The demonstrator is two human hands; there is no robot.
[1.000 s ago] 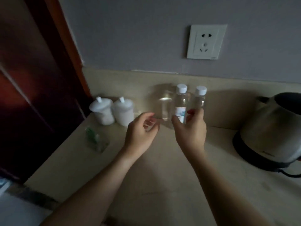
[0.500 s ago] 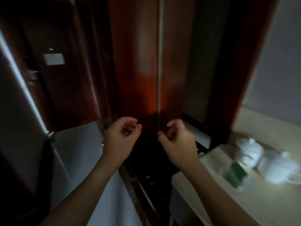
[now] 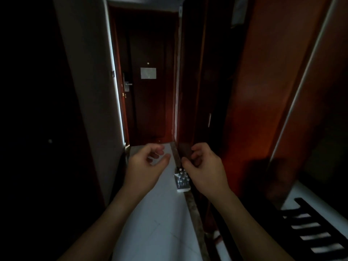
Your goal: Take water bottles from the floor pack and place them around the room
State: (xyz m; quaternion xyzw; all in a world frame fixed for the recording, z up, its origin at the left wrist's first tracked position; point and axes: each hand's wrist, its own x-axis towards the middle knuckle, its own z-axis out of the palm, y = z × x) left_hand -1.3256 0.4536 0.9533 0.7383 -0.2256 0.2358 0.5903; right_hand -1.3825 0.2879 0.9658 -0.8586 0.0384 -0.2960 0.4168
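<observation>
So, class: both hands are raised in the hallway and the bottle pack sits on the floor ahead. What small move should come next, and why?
Probably step forward and lower toward the bottle pack. The left hand and right hand hold nothing, fingers loosely curled, and the pack stands on the pale floor beside the wooden wall, beyond the hands.
</observation>
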